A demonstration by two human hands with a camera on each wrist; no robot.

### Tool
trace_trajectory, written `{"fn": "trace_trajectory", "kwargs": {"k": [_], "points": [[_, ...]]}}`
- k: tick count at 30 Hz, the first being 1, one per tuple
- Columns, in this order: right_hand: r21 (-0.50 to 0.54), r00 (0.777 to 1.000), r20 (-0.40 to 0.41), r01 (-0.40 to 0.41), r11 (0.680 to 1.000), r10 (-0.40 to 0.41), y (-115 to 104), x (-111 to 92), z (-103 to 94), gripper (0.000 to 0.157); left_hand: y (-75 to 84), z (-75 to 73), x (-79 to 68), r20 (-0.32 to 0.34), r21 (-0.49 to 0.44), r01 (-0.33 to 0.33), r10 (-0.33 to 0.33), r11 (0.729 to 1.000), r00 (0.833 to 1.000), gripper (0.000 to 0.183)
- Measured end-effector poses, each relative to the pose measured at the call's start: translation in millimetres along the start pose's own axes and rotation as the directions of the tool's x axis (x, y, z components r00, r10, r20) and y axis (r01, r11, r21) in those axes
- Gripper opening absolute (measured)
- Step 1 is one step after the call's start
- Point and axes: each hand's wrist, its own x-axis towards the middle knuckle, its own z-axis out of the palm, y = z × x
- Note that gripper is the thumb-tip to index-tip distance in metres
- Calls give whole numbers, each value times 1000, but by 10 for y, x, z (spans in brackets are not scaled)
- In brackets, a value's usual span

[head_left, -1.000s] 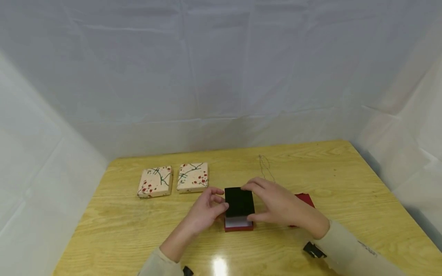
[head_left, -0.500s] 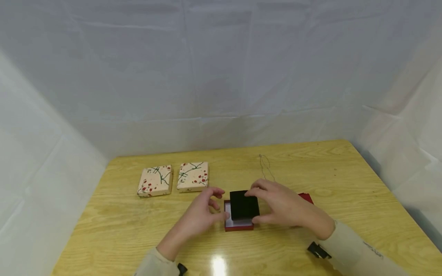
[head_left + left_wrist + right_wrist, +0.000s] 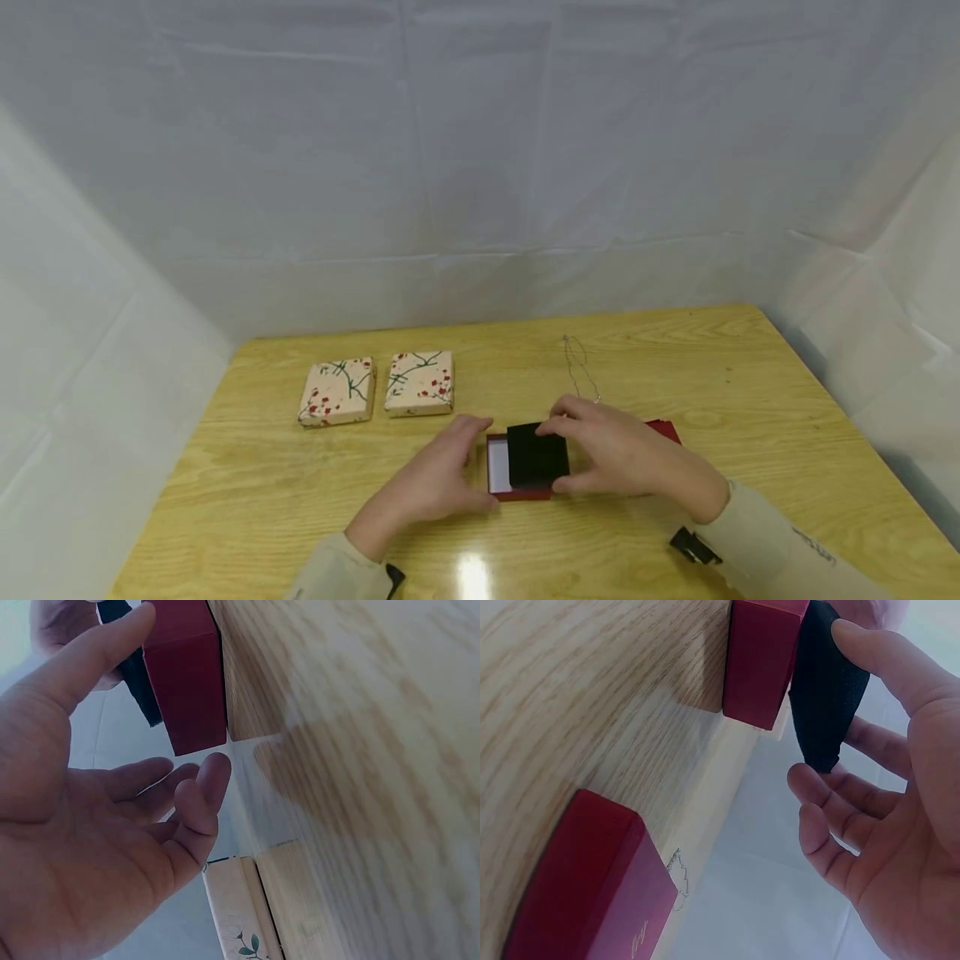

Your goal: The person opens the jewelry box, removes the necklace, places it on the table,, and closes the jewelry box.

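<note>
The small red box base (image 3: 519,496), pale inside, sits on the table in front of me. A black padded jewellery-box insert (image 3: 537,457) lies over its right part, tilted and shifted right, so a pale strip shows on the left. My right hand (image 3: 617,451) pinches this insert between thumb and fingers at its near and far edges. Around the box's left side is my left hand (image 3: 435,479), fingers spread and relaxed. In the left wrist view its thumb overlaps the red box (image 3: 187,682); whether they touch I cannot tell.
A red box lid (image 3: 664,430) lies to the right, partly hidden by my right forearm. Behind my right hand is a thin chain necklace (image 3: 572,358). Two flower-patterned boxes (image 3: 337,392) stand at the left of the wooden table (image 3: 262,492), with white sheeting behind.
The black insert has moved right and slightly nearer in my right hand, uncovering part of the box's pale inside. My left hand has moved slightly nearer, its fingers parting from the insert.
</note>
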Motion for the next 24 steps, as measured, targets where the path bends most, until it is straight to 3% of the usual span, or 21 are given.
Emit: {"fn": "trace_trajectory", "kwargs": {"k": [13,24], "points": [[41,996,86,-25,999,22,-23,68,17,57,-2,19,14,19,20,-14,14,1000,1000,93],[-7,996,86,8,1000,-7,-42,195,110,61,-4,24,17,24,22,-25,24,999,999,90]]}}
